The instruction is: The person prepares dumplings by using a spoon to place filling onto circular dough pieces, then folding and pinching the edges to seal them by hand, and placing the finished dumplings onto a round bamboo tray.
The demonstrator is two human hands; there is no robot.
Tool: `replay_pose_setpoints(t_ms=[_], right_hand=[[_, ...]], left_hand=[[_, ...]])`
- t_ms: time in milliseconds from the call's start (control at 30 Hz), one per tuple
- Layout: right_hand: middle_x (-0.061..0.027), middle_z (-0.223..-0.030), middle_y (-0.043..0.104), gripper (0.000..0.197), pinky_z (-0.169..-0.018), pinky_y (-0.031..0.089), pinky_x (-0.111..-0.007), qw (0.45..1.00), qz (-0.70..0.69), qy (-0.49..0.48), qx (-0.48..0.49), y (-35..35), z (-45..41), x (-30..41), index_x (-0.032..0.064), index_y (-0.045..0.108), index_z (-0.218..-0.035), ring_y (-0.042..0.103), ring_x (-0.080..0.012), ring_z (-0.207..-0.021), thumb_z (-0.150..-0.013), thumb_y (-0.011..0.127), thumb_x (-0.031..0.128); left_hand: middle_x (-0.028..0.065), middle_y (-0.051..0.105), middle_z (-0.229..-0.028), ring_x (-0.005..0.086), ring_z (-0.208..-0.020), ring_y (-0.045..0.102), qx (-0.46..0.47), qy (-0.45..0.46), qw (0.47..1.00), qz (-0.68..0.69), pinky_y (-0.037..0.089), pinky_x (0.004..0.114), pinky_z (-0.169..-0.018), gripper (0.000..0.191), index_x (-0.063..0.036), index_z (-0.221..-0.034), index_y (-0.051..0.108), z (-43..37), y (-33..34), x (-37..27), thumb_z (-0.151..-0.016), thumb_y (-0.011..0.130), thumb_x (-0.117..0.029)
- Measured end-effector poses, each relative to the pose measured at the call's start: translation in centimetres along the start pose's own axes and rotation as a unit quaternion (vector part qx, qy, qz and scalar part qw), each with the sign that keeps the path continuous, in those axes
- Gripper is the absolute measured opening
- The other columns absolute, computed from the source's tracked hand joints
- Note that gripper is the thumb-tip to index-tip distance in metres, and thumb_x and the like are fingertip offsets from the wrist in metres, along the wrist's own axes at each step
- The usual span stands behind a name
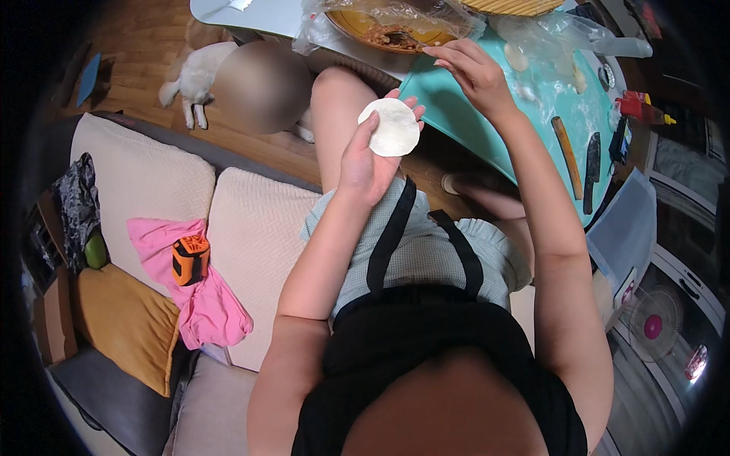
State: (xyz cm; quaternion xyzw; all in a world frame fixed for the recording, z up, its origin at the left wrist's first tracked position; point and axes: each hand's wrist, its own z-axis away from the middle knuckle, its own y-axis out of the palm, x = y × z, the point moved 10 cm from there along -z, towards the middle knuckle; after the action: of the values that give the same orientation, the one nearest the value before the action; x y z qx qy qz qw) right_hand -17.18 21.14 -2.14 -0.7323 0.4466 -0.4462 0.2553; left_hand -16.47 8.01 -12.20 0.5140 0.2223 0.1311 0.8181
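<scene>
A round, flat dough wrapper (pixel 393 130) rests across the palm and fingers of my left hand (pixel 365 168), the thumb pressing on its face. My right hand (pixel 476 77) reaches over the table edge and pinches the handle of a thin metal utensil (pixel 415 41). The utensil's other end is in a minced filling (pixel 385 36), inside a brown-yellow bowl (pixel 345 25). Clear plastic film (pixel 422 12) partly covers this bowl. On the flour-dusted turquoise mat (pixel 456 105), another dough wrapper (pixel 516 58) lies to the right of my right hand.
A wooden rolling pin (pixel 567 157) and a dark-bladed cleaver (pixel 592 171) lie on the mat's right side. Red bottles (pixel 636 108) stand beyond. A white-furred animal (pixel 197 77) is on the wooden floor. Left is a sofa (pixel 262 228) with a pink cloth (pixel 214 316) and orange-black device (pixel 191 261).
</scene>
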Motion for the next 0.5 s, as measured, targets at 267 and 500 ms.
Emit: replay_pose_setpoints(t_ms=[267,500], right_hand=[[-0.0075,-0.085,0.056,0.028,-0.067,0.046,-0.033,0.999,0.017,-0.024,-0.014,0.7,-1.5,-0.8,0.0112,0.060,-0.104,0.055,-0.0252,-0.079,-0.076,0.061,0.007],[-0.0077,-0.087,0.057,0.033,-0.068,0.047,-0.034,0.990,0.074,-0.092,0.073,0.9,1.0,1.1,0.0119,0.059,-0.107,0.055,-0.0260,-0.080,-0.075,0.060,0.005]], left_hand=[[0.0221,0.040,-0.128,0.0325,-0.118,0.042,0.010,-0.006,1.000,-0.022,0.035,0.041,-0.100,0.044,0.0026,-0.131,0.027,0.5,0.7,0.1,-0.093,0.030,-0.020],[0.0224,0.040,-0.128,0.0326,-0.118,0.042,0.023,-0.009,1.000,-0.007,0.033,0.042,-0.102,0.045,0.0026,-0.131,0.028,0.3,0.4,0.2,-0.093,0.034,-0.020]])
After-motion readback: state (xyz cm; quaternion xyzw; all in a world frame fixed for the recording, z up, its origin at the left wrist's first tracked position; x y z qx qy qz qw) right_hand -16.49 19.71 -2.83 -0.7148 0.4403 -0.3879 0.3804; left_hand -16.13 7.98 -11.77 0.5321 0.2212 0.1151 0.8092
